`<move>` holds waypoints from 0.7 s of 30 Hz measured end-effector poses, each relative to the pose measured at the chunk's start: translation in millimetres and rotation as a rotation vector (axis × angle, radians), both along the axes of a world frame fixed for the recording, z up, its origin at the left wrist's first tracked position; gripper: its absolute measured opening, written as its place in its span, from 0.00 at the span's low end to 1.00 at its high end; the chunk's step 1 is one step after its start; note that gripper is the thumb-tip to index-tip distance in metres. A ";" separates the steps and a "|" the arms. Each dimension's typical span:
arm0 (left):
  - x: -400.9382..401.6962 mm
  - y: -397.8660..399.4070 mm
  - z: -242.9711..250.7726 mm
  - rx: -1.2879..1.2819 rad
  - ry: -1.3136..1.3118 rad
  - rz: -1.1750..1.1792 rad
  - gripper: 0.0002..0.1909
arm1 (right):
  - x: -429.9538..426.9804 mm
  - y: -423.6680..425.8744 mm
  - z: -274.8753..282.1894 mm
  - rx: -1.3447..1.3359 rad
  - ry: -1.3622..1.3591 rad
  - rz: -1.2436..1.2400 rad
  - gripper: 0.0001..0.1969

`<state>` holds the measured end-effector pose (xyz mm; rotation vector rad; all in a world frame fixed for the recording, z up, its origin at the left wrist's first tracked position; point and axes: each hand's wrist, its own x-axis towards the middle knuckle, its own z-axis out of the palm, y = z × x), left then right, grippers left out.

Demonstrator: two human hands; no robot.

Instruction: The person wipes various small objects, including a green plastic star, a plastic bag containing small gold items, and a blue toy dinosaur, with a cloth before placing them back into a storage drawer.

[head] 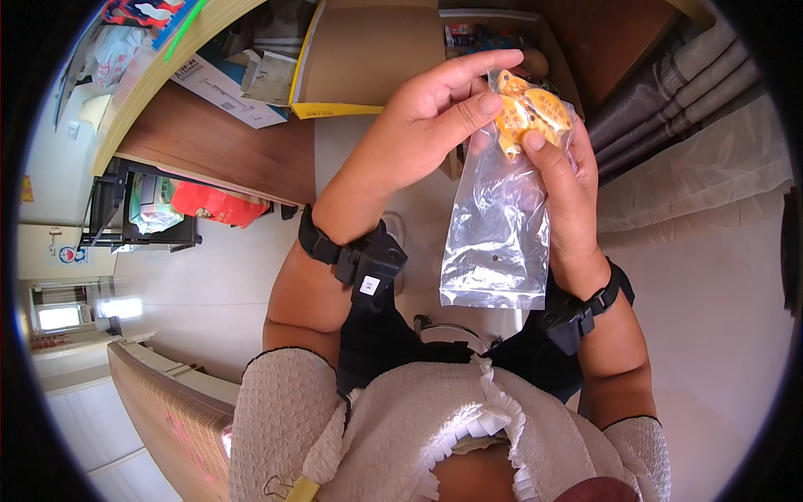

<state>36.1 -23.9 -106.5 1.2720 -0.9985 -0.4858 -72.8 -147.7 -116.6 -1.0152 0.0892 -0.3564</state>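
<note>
Both my hands hold a clear plastic zip bag (pixel 495 251) in front of me, its zip edge hanging towards my body. Several yellow-orange flat pieces (pixel 515 116) with printed writing are bunched at the bag's far end. My left hand (pixel 433 119) pinches the bag's upper left side, its thumb on the pieces and its index finger stretched above them. My right hand (pixel 564 182) grips the right side, thumb in front and fingers behind the bag. Whether the zip is closed cannot be told.
Ahead stand an open cardboard box (pixel 370 56) with yellow edges and another box (pixel 558 37) holding small items. A wooden board (pixel 219 147) lies to the left, above a black rack (pixel 182 235) with a red bag (pixel 219 204). Grey curtains (pixel 684 94) hang at the right.
</note>
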 end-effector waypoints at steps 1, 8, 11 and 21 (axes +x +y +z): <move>-0.1 -0.3 -0.2 -0.001 0.005 -0.001 0.23 | 0.2 -0.3 -0.4 -0.001 0.001 0.000 0.16; -0.8 -0.4 -0.2 -0.064 0.007 -0.020 0.19 | 1.7 -0.2 -2.3 0.010 0.011 -0.018 0.16; -0.9 -2.1 -2.5 -0.062 -0.120 0.072 0.14 | 1.2 -0.6 -1.8 0.027 -0.004 -0.006 0.16; -4.8 -0.2 2.7 0.000 -0.029 0.055 0.11 | 1.3 0.1 -0.6 0.025 -0.006 -0.020 0.17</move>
